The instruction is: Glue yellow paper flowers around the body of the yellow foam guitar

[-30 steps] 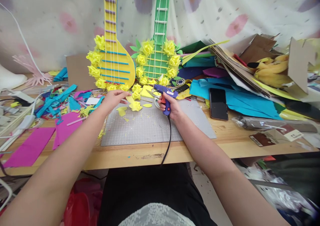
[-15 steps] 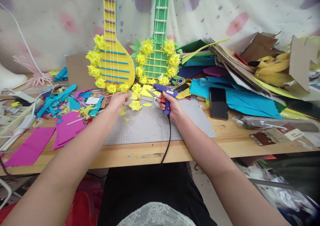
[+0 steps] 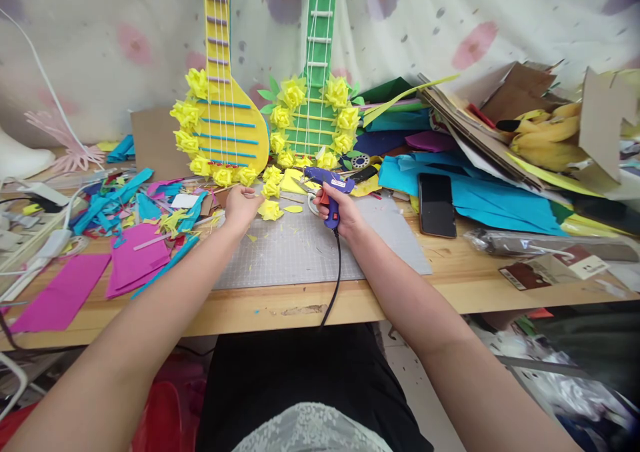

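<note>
My right hand [image 3: 345, 215] is wrapped round the handle of a blue hot glue gun [image 3: 327, 180], whose nozzle points left over the grey cutting mat [image 3: 290, 259]. My left hand [image 3: 242, 205] is closed at the mat's left back edge, fingers pinched together; what they hold, if anything, is hidden. Just to its right lie loose yellow paper flowers [image 3: 271, 210] and a small yellow petal [image 3: 293, 209]. Scissors [image 3: 311, 200] lie partly behind the glue gun. A yellow guitar-shaped craft [image 3: 235, 115] and a green one [image 3: 315, 115], both edged with yellow flowers, stand against the curtain.
Colourful scraps [image 3: 107, 202] and magenta sheets [image 3: 137, 255] cover the table's left. A phone [image 3: 437, 205] lies right of the mat, beside blue sheets [image 3: 505, 202] and stacked cardboard [image 3: 470, 129]. The glue gun's cord [image 3: 336, 285] hangs over the front edge.
My left hand has shifted slightly left and its fingers have drawn in near the flowers. A blue strip now shows beside my left forearm. The right hand and glue gun stay nearly still.
</note>
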A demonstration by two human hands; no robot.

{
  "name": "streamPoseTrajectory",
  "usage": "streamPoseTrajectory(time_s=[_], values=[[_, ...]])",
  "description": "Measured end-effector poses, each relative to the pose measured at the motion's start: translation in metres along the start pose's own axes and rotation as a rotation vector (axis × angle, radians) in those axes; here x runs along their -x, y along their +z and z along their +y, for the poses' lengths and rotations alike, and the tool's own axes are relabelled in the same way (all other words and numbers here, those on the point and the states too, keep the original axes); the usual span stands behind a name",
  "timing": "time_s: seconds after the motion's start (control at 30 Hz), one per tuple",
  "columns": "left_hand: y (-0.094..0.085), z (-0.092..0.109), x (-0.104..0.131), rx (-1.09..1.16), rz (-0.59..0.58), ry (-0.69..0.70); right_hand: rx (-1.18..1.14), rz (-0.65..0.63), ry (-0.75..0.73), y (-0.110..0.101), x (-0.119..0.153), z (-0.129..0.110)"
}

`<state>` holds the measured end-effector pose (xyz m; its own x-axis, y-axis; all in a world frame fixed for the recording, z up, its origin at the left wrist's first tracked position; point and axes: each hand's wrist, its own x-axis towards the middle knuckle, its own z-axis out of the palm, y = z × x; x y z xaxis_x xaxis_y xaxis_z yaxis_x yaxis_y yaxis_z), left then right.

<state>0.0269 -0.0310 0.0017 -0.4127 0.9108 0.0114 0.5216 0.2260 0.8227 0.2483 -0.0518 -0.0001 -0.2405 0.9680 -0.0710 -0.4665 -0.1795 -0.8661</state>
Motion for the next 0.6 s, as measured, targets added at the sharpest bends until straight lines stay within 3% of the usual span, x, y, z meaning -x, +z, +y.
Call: streamPoseTrajectory(time_s=[0.1, 0.33, 0.6], values=[[-0.001, -0.002, 0.001, -0.056, 0.047, 0.028, -0.013, -0.001, 0.014, 0.0, 0.0, 0.001], [-0.004, 0.009, 0.01, -0.124, -0.018, 0.05, -0.046, -0.016, 0.012, -0.002, -0.001, 0.002], [0.002, 0.008, 0.006, -0.206, -0.045, 0.027, -0.037, -0.008, 0.014, 0.0, 0.0, 0.0]])
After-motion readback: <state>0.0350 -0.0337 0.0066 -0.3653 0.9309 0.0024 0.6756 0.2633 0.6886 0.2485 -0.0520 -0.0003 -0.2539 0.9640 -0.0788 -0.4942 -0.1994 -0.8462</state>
